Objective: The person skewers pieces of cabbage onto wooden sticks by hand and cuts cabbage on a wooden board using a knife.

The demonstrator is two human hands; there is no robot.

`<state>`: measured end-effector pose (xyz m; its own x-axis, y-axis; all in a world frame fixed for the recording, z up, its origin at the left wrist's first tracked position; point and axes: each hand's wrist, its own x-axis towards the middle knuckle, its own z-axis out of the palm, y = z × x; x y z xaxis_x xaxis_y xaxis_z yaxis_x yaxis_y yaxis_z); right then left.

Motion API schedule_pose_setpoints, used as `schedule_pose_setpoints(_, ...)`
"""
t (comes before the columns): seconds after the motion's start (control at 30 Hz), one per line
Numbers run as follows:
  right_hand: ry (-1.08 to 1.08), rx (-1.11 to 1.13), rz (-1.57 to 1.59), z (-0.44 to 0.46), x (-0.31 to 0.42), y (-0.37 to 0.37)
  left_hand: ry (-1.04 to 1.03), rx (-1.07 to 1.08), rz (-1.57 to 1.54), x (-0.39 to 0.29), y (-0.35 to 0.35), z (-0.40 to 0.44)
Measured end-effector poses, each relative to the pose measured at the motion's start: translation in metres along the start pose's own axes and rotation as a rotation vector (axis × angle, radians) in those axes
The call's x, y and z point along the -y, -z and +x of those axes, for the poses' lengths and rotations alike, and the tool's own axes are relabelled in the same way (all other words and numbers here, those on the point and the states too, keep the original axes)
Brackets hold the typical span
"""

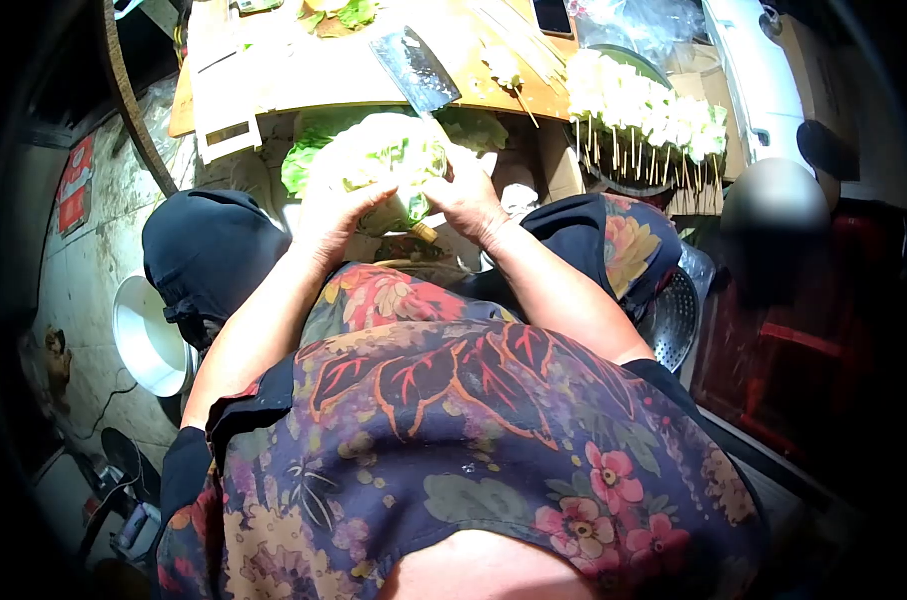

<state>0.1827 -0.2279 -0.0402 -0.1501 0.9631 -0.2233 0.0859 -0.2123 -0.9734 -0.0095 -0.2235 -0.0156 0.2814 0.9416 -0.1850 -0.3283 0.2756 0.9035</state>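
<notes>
Between my hands, over my lap at the board's near edge, is a leafy pale green vegetable (386, 150). My left hand (336, 212) grips its left side, the fingers partly hidden by leaves and glare. On the right side my right hand (466, 200) is closed round the vegetable, fingers bent. A cleaver (415, 68) lies on the wooden cutting board (314, 85), its handle end pointing down toward my right hand. More green leaves (474, 128) show below the board's edge, behind the vegetable.
Skewered pale green vegetables (639, 105) are piled at the right. Bare sticks (519, 45) and a small skewered piece (502, 66) lie on the board. A white bucket (152, 335) stands at left, a perforated metal bowl (672, 318) at right. Leaves (357, 12) sit at the board's far side.
</notes>
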Motion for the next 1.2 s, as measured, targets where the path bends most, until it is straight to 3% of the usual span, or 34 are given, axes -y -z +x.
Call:
schedule_pose_setpoints(0.1, 0.051, -0.050, -0.217, 0.000, 0.002, 0.000, 0.001, -0.052, -0.016, 0.006, -0.002, 0.000)
schedule_pose_setpoints(0.23, 0.105, -0.044, -0.043, -0.005, 0.018, -0.007, 0.045, -0.062, -0.047, 0.007, -0.003, -0.001)
schedule_pose_setpoints(0.27, 0.080, -0.088, -0.237, -0.009, 0.025, -0.004, 0.057, -0.066, -0.061, 0.006, -0.002, -0.001)
schedule_pose_setpoints(0.5, 0.239, -0.151, -0.249, -0.002, 0.008, 0.001, 0.112, -0.057, -0.081, -0.013, 0.000, -0.004)
schedule_pose_setpoints(0.73, 0.313, -0.180, -0.494, -0.003, 0.005, 0.003, 0.046, -0.089, -0.012, -0.022, -0.004, -0.012)
schedule_pose_setpoints(0.97, 0.264, -0.133, -0.285, -0.007, 0.019, 0.009, 0.036, -0.122, 0.002, -0.009, 0.017, -0.013)
schedule_pose_setpoints(1.03, 0.038, -0.052, -0.048, -0.014, 0.042, 0.016, 0.090, 0.036, -0.099, -0.020, 0.021, -0.015)
schedule_pose_setpoints(1.07, 0.079, -0.068, -0.166, -0.006, 0.023, 0.018, 0.073, 0.042, -0.126, -0.023, 0.019, -0.016)
schedule_pose_setpoints(1.2, 0.158, -0.154, -0.140, -0.001, 0.017, 0.020, 0.134, -0.009, -0.226, -0.009, 0.036, -0.016)
